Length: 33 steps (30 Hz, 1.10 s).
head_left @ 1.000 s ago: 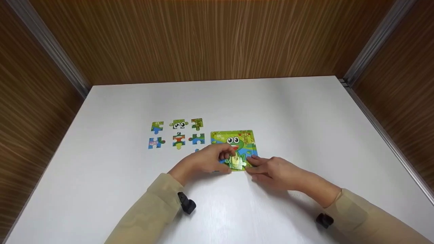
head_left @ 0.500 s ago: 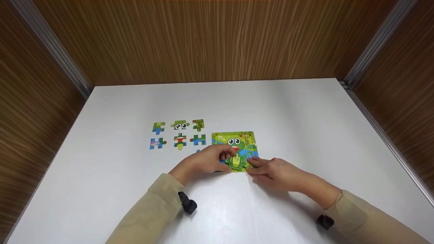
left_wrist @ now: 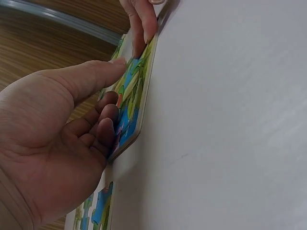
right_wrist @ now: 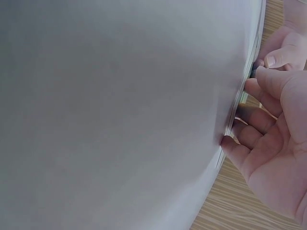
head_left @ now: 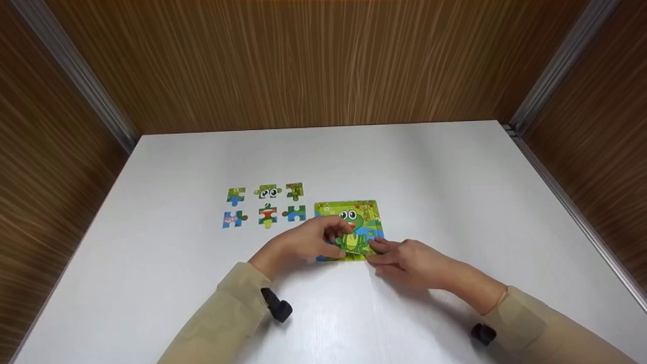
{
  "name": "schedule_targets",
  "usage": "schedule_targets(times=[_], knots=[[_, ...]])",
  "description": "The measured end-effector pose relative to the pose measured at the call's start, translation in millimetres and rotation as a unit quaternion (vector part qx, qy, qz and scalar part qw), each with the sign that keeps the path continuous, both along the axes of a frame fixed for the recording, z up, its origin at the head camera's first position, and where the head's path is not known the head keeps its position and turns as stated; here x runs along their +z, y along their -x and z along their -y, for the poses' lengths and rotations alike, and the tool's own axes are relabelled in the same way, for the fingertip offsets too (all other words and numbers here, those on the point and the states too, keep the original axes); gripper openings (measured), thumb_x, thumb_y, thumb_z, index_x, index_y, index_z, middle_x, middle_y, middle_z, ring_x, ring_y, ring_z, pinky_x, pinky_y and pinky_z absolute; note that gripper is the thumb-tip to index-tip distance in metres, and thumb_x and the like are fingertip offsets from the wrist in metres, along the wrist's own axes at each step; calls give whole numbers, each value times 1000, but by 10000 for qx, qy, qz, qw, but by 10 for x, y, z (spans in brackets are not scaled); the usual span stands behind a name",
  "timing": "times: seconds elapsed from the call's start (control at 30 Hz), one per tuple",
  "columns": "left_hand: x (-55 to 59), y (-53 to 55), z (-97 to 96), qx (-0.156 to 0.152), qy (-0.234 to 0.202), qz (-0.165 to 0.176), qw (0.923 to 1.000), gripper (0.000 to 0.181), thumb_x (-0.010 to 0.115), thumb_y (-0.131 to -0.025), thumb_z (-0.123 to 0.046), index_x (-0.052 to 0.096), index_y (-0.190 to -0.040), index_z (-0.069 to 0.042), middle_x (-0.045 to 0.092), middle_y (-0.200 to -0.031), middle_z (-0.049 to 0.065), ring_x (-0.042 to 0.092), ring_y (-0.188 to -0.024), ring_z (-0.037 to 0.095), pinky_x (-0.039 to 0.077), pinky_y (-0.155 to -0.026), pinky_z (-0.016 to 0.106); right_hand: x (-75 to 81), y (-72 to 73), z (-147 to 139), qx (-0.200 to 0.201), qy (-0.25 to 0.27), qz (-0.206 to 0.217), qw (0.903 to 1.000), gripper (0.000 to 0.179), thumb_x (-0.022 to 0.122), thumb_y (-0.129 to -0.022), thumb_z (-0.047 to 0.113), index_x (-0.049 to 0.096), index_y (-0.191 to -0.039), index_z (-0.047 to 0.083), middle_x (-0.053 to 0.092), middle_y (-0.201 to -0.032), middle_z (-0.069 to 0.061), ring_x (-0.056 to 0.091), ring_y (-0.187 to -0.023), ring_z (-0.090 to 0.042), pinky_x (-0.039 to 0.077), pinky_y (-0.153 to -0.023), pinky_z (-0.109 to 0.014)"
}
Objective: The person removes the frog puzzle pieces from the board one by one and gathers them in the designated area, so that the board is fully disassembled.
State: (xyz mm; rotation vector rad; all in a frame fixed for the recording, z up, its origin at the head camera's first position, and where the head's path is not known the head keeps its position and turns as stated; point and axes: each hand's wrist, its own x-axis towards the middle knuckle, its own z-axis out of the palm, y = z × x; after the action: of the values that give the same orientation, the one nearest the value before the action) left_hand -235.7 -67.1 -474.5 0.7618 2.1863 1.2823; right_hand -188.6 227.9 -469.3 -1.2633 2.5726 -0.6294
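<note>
A square frog puzzle board (head_left: 373,212) lies on the white table, its frog face showing between the hands. Over its lower middle is a jigsaw piece (head_left: 352,243) with the frog's yellow belly and green legs. My left hand (head_left: 306,241) pinches this piece from the left, index finger at its top and thumb by its lower edge. From the right, my right hand (head_left: 422,264) touches the board's lower right part with extended fingertips, right beside the piece. In the left wrist view the curled lower fingers (left_wrist: 106,132) of my left hand rest at the board's edge.
Left of the board, several loose jigsaw pieces lie in two rows, among them an eyes piece (head_left: 268,191) and a red mouth piece (head_left: 267,216). Wood-grain panels (head_left: 323,65) enclose the white table (head_left: 445,172) at the back and sides.
The belly piece's shiny glare has gone as its tilt changed. Both hands stay almost in place. A blue tip of another piece beside the left wrist is now hidden. The head view has shifted slightly.
</note>
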Motion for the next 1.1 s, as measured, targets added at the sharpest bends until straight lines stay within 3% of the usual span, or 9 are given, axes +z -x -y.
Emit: schedule_targets(times=[0.17,0.4,0.67,0.93,1.1], knots=[[36,16,7,-186,85,-206,9996,38,80,-94,-9,66,-128,-13,63,-114,-2,57,-103,17,49,-95,33,-13,1,2,-1,43,22,10000,36,66,-107,17,69,-141,7,53,-153,-20,52,-141,-35,48,-107,-57],[92,-9,11,-338,15,-155,9993,39,80,-94,-7,66,-131,-11,64,-120,-2,59,-111,16,50,-100,36,-22,3,-9,-25,70,-1,10000,35,65,-107,19,69,-141,9,53,-153,-20,52,-141,-35,49,-106,-57],[220,-63,70,-291,-214,-184,9992,46,80,-93,-5,66,-137,-9,66,-129,1,60,-117,21,52,-101,40,-1,-9,-14,56,144,-143,9998,35,66,-107,17,70,-140,7,54,-152,-22,53,-140,-38,49,-106,-59],[398,-100,309,91,-16,-569,9983,44,82,-93,-9,67,-134,-12,65,-123,-1,60,-113,21,54,-97,41,-2,-16,5,-99,-50,-45,9999,36,67,-106,17,69,-141,8,53,-154,-18,51,-142,-35,48,-107,-58],[427,-122,571,469,23,-548,9974,44,83,-92,-11,67,-134,-13,66,-121,-1,60,-113,23,53,-99,43,0,-27,4,-188,-81,54,9998,37,67,-106,18,68,-142,9,53,-155,-17,50,-144,-34,48,-107,-58]])
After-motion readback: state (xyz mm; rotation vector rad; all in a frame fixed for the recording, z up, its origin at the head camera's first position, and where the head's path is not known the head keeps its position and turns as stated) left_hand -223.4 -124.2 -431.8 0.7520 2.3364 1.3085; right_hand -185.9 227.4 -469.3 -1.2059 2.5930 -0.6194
